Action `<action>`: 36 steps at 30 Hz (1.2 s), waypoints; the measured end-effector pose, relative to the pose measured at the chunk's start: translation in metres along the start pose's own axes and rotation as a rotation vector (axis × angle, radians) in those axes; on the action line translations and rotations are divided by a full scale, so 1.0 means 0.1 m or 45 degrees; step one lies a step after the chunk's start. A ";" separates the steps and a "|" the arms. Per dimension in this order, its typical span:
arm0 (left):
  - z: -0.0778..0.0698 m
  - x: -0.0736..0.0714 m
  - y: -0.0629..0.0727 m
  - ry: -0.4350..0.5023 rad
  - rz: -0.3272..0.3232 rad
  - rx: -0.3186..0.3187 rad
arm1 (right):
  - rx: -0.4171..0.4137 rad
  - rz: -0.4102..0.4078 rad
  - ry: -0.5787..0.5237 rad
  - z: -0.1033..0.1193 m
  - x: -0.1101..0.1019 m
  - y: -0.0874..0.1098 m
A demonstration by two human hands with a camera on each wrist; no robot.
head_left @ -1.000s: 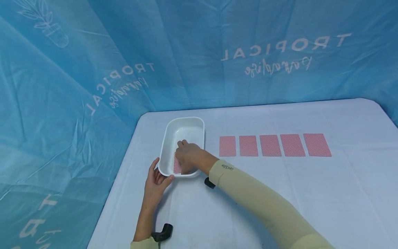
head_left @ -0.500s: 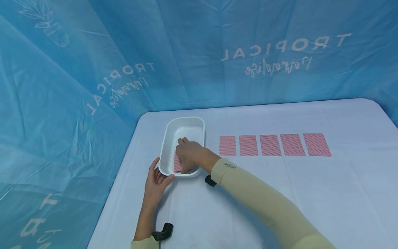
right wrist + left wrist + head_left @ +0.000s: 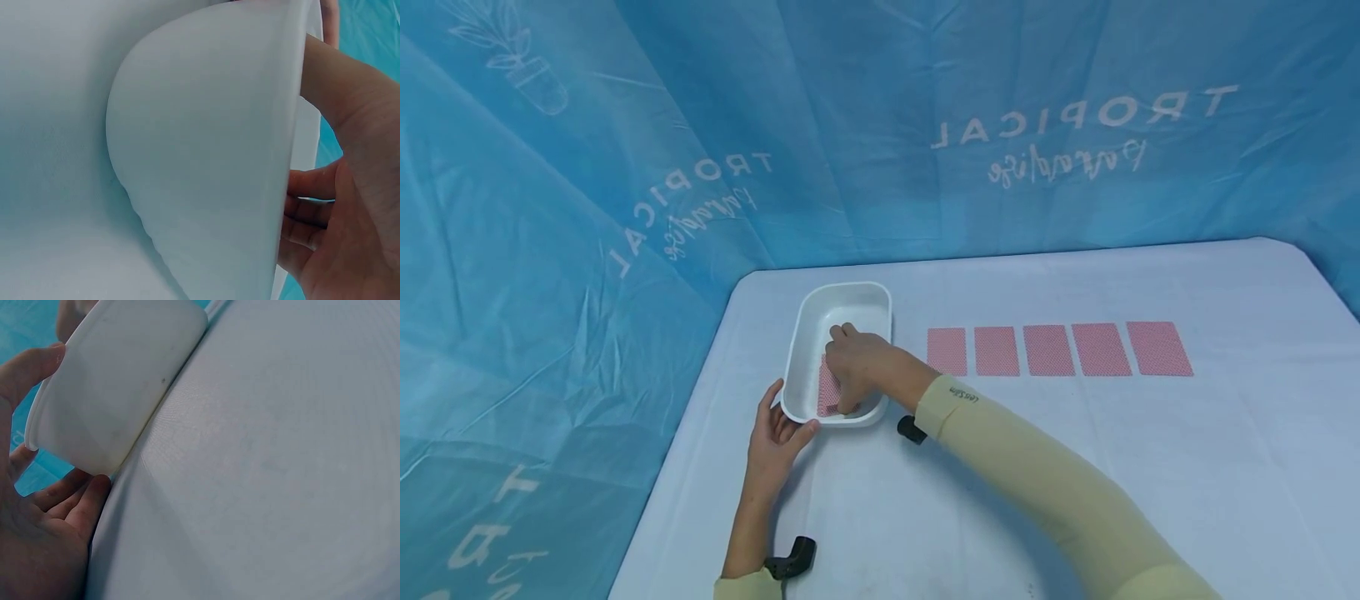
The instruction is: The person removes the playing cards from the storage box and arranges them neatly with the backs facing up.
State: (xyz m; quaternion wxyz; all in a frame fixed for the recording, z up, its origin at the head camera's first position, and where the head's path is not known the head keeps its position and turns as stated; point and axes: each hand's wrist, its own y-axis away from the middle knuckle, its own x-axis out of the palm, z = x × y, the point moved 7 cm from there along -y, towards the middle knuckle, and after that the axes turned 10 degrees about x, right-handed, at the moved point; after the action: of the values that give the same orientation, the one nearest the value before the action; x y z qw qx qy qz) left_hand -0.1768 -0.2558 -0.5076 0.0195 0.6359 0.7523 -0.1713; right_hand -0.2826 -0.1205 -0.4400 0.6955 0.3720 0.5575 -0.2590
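Hands: the left hand (image 3: pixel 772 446) grips the near left corner of a white tray (image 3: pixel 859 307), with its thumb on the near rim and its fingers against the outer wall. The right hand (image 3: pixel 861 364) reaches over the right rim into the tray, fingers bent downward at a card; whether it pinches that card cannot be told, as the fingertips are hidden.

Container: the tray is oblong, round-cornered and topless, and rests on the left part of the white-covered table (image 3: pixel 1225 475). A small dark speck (image 3: pixel 164 380) shows on its outer wall in the left wrist view.

Contents: a red-and-white patterned card (image 3: pixel 828 390) lies in the near half, partly covered by the right hand; whether single or stacked cannot be determined. The far end shows bare white floor.

Outside the container: five similarly patterned cards (image 3: pixel 1049 350) lie flat in a row to its right, spaced apart.
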 end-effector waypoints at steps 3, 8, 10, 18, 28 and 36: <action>0.00 0.00 0.00 -0.011 -0.004 0.003 | -0.004 0.001 0.001 -0.02 -0.01 0.01; 0.00 0.00 -0.01 -0.008 -0.002 0.009 | -0.012 0.002 0.001 -0.06 -0.04 0.02; 0.00 0.00 -0.01 -0.005 0.006 0.004 | -0.012 -0.002 -0.001 -0.07 -0.06 0.03; -0.19 0.03 0.00 0.015 0.041 -0.050 | -0.048 -0.041 -0.036 -0.09 -0.18 0.09; -0.36 0.05 0.01 -0.002 0.054 -0.060 | -0.050 -0.072 -0.025 -0.21 -0.42 0.18; -0.16 0.04 -0.01 0.035 0.047 -0.073 | -0.069 -0.086 -0.043 -0.27 -0.47 0.24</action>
State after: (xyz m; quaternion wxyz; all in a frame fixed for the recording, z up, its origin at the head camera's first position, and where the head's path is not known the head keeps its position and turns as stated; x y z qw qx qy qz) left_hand -0.1754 -0.2477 -0.4934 0.0303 0.6511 0.7453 -0.1405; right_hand -0.2910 -0.0869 -0.3917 0.7056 0.3297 0.5645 -0.2735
